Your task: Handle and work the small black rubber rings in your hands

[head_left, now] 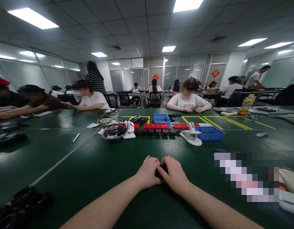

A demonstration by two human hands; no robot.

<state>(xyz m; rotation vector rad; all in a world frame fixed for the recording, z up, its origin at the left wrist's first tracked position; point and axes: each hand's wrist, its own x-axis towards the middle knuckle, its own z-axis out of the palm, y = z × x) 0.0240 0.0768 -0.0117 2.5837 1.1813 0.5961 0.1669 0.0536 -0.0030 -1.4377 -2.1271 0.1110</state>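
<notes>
My left hand (149, 171) and my right hand (175, 174) meet at the middle of the green table (108, 190), fingers curled inward. Between them they grip a small black object (157, 173). Most of it is covered by my fingers and thumbs, so its kind cannot be made out. Beyond my hands runs a row of red and black socket strips (158, 130). A white clamp-like stand (192, 135) is at the right end of this row, beside a blue bin (210, 133).
A pan of tangled black cables (113, 137) stands ahead to the left, and a wrench (76, 137) lies farther left. Black coiled parts (25, 202) sit at the near left. At the far right is a drink bottle (247, 105). Across the table sits a person (188, 98).
</notes>
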